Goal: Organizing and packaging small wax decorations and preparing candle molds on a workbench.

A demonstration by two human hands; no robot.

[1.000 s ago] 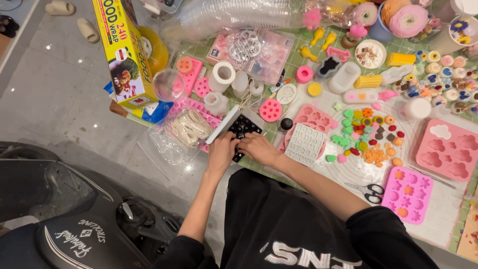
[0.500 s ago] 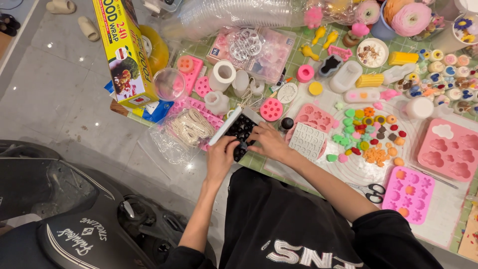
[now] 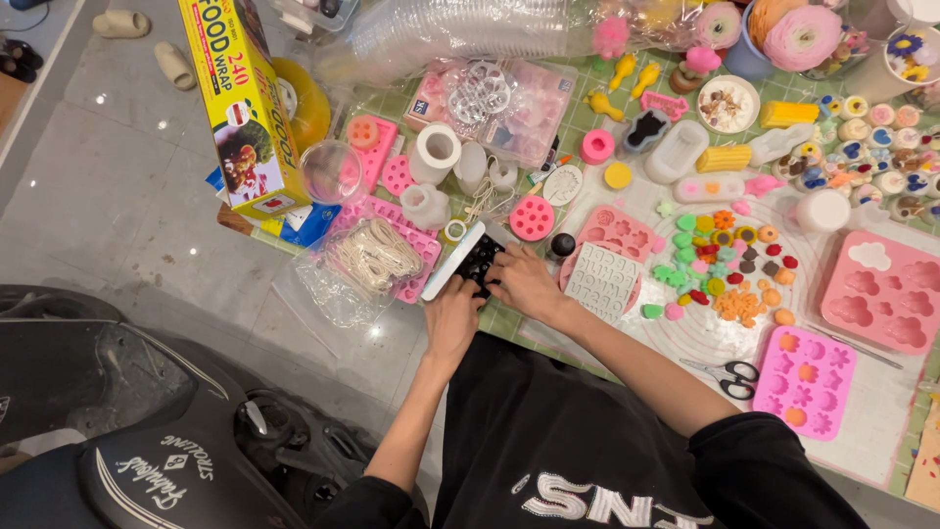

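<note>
While two hands grip one black mould (image 3: 480, 260), one pair of scissors (image 3: 729, 376) lies near.

Both hands on a white-edged black mould (image 3: 477, 260) at the worktop (image 3: 886, 441) edge: left hand (image 3: 452, 318) gripping its near end, right hand (image 3: 526, 282) pressing its top. Just beside: bagged cord (image 3: 375, 255), white number mould (image 3: 602, 281). Farther right: scissors (image 3: 729, 375), pink flower mould (image 3: 805, 380).
</note>
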